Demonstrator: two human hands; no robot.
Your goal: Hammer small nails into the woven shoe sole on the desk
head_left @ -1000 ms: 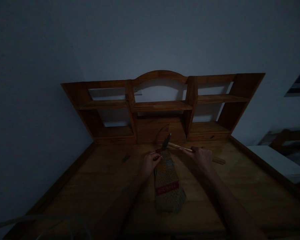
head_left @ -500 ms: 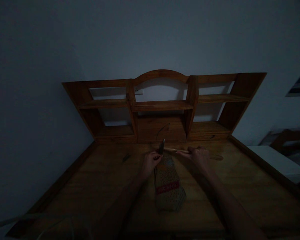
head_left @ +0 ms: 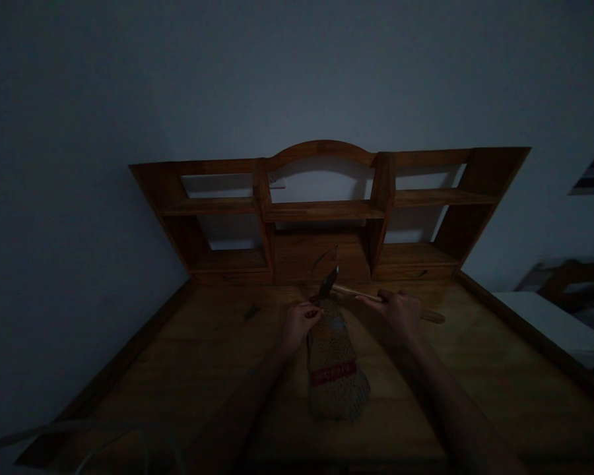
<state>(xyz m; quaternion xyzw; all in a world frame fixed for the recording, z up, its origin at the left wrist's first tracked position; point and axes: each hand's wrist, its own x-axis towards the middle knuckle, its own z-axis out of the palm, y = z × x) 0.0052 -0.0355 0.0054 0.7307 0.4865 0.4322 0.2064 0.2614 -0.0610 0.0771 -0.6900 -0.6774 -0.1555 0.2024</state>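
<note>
My right hand is closed around the wooden handle of a hammer. Its dark head is tilted just above and to the right of my left hand. The fingertips of my left hand are pinched together; whatever small thing they hold is too dark to make out. Just below, on the desktop, lies a beige, dark-dotted bundle with a red lettered band, possibly work gloves. My left hand is at its upper left edge.
The wooden desk carries a shelf unit at its back, against the wall. A small dark object lies left of my hands. Pale cable-like strands cross the lower left. A white surface stands to the right.
The hammer head has shifted a little right and up, away from my left fingertips. My left hand keeps its place and its pinch. The view has shifted slightly.
</note>
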